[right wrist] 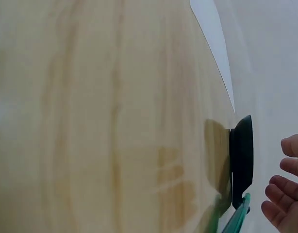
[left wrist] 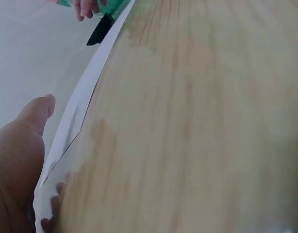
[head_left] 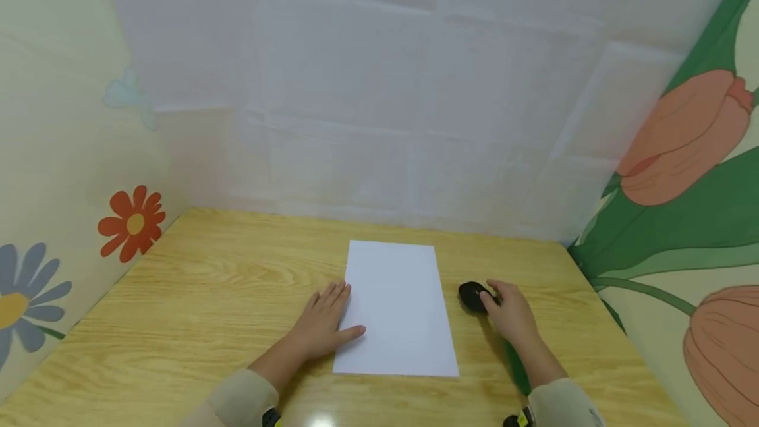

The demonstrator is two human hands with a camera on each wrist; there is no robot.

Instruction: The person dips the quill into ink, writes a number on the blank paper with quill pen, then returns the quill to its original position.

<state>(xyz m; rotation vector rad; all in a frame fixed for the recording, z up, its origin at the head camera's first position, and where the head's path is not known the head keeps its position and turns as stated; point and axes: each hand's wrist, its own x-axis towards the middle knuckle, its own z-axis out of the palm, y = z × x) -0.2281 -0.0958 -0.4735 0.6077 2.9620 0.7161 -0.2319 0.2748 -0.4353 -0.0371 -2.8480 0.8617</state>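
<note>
A white sheet of paper point(head_left: 394, 308) lies on the wood-grain table point(head_left: 237, 275). My left hand point(head_left: 323, 325) rests at the sheet's left edge, fingers straight and thumb spread over the paper. In the left wrist view the thumb point(left wrist: 37, 114) sticks up beside the sheet. To the right of the paper lies a black oval object point(head_left: 472, 296) with a long green part point(head_left: 517, 368) running toward me; its kind does not show. My right hand point(head_left: 511, 312) hovers beside the black part, fingers loosely bent. The right wrist view shows a gap between the fingers point(right wrist: 280, 199) and the black part.
A pale sheet-like backdrop point(head_left: 385, 104) hangs behind the table's far edge. Flower-patterned walls stand close on the left point(head_left: 71, 150) and right point(head_left: 688, 229). Small black-and-yellow items point(head_left: 519, 419) sit at the cuffs of both sleeves.
</note>
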